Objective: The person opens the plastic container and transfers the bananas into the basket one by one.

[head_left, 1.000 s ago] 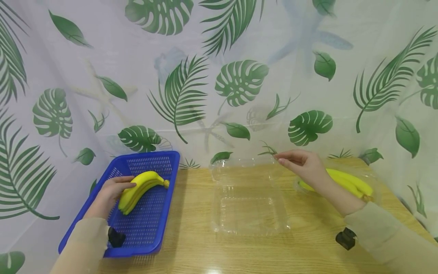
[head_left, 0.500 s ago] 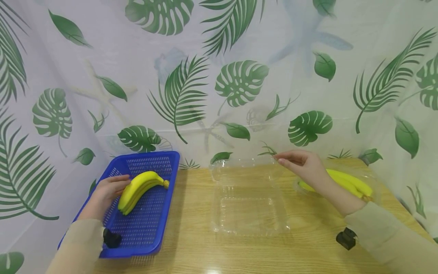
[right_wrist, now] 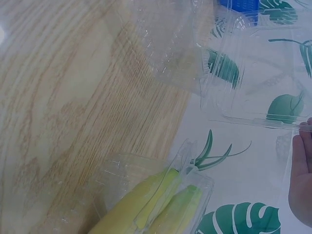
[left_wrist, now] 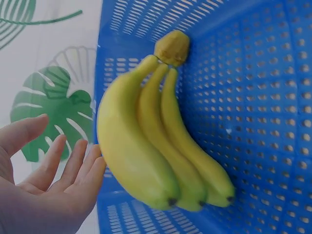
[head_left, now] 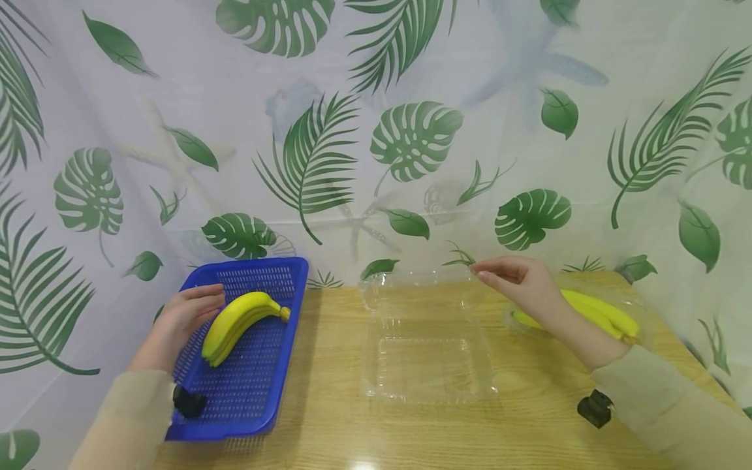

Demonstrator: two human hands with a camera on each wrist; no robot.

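Yellow curved banana bunch (head_left: 235,318) lies just right of the left grip (head_left: 181,320), in a blue perforated plastic basket (head_left: 292,339); that grip is wide, holding nothing. Right grip (head_left: 523,287) pinches the lid edge of a clear hinged plastic box (head_left: 425,326), below-left. Risk: pinch slipping could drop the thin lid; loose left fingers could nudge the bunch. Left-finger contact unclear; box outline faint on the wood-grain surface (head_left: 329,391); yellow bananas (head_left: 605,311) behind the right forearm (head_left: 587,341) partly hidden.
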